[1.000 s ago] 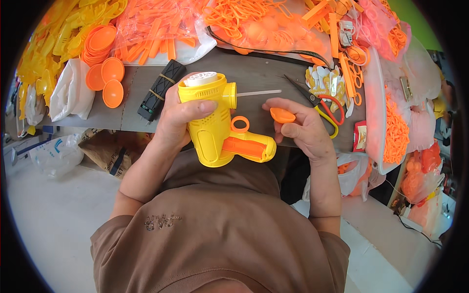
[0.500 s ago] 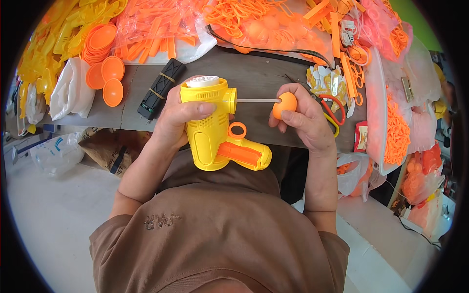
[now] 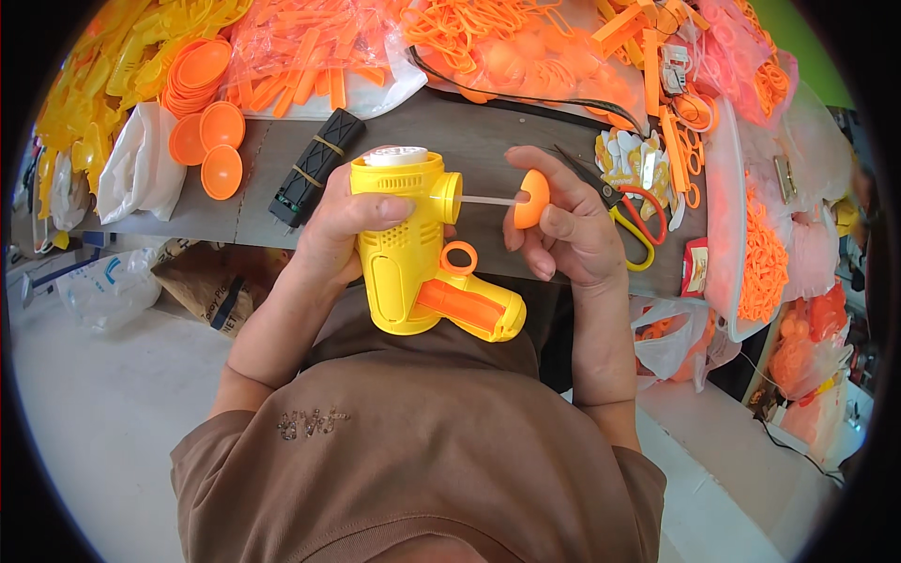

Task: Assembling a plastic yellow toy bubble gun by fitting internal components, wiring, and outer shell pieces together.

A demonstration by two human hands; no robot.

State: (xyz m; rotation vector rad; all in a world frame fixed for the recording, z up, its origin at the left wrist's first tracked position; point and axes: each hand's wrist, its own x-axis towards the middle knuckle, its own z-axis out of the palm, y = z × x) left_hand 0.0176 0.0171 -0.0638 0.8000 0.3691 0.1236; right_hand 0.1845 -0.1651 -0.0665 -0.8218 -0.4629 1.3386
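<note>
My left hand is closed round the upper body of a yellow plastic toy gun, its thumb across the front. The toy has a white round piece on top, an orange ring and an orange panel on its handle. A thin whitish cord runs straight from the short round nozzle to an orange dome-shaped piece. Thumb and fingers of my right hand grip this dome, its rounded side towards the hand. Part of the left fingers is hidden behind the toy.
A black banded battery-like case lies left of the toy. Orange cups and yellow parts are further left. Red-and-yellow-handled scissors lie right, beside a tray with orange pieces. Bags of orange parts line the back.
My right hand has moved slightly left and turned the orange piece, which now shows as a dome rather than a ball. The cord between it and the toy looks shorter.
</note>
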